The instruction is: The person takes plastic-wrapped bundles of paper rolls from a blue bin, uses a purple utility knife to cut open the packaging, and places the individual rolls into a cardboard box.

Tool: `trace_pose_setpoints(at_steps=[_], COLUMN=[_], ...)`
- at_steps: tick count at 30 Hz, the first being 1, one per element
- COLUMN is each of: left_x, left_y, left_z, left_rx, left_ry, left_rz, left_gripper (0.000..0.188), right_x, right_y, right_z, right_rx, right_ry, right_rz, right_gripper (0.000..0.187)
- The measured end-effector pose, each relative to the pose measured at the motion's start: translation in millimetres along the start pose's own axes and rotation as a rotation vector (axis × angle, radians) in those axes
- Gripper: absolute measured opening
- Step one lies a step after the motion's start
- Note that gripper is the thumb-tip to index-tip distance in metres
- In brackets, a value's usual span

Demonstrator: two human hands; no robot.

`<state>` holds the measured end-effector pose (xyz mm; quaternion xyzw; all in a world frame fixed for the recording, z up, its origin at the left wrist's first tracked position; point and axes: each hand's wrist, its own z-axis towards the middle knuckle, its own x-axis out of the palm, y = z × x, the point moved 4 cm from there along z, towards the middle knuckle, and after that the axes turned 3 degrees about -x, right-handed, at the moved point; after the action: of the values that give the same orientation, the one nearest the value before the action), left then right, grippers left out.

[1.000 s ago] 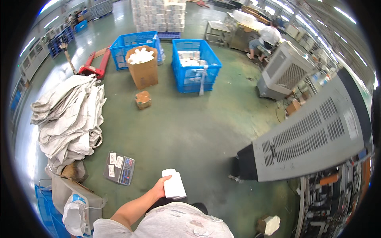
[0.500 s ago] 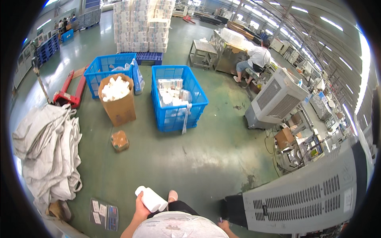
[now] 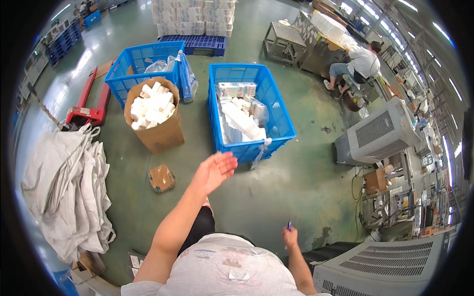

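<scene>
My left hand is stretched out, fingers extended and holding nothing, just short of the near wall of a blue plastic crate. Long white rolls are in the crate, over smaller white pieces and beside wrapped packs. A twist of clear plastic hangs off the crate's near corner. Low on the right, my right hand is closed around a slim purple pen-like object, whose exact kind is too small to make out.
Left of the crate stands a cardboard box heaped with white rolls, with another blue crate behind. A small taped carton, grey-white sacks and a red pallet jack lie leftward. Grey air coolers flank the right; a person sits beyond.
My left hand has swung forward and let go of the white rolls, which now appear in the crate. My right hand has come up into fuller view. The view has shifted toward the crates.
</scene>
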<state>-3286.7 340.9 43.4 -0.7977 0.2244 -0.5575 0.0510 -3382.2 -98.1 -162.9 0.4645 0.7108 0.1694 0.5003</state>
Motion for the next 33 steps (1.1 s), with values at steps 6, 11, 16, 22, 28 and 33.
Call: trace_pose_setpoints(at_steps=[6, 11, 16, 22, 28, 33], left_x=[-84, -106, -126, -157, -189, -223], left_y=[-1, -83, -210, -368, -493, -611], left_z=[77, 115, 212, 287, 357, 461], left_rx=[-0.409, -0.52, -0.261, -0.065, 0.01, -0.029], left_ry=[-0.163, -0.245, -0.357, -0.573, -0.739, -0.644], left_rz=[0.056, 0.146, 0.194, 0.068, -0.018, -0.018], left_gripper=[0.024, 0.019, 0.021, 0.016, 0.015, 0.01], right_x=[85, 144, 186, 279, 350, 387], right_y=[-122, 110, 215, 367, 523, 588], right_z=[-14, 54, 210, 369, 512, 622], right_rx=[0.195, 0.51, 0.32, 0.107, 0.077, 0.197], right_ry=[0.106, 0.035, 0.04, 0.103, 0.157, 0.041], right_rz=[-0.46, 0.101, -0.161, 0.072, 0.055, 0.132], right_gripper=[0.015, 0.016, 0.019, 0.022, 0.023, 0.022])
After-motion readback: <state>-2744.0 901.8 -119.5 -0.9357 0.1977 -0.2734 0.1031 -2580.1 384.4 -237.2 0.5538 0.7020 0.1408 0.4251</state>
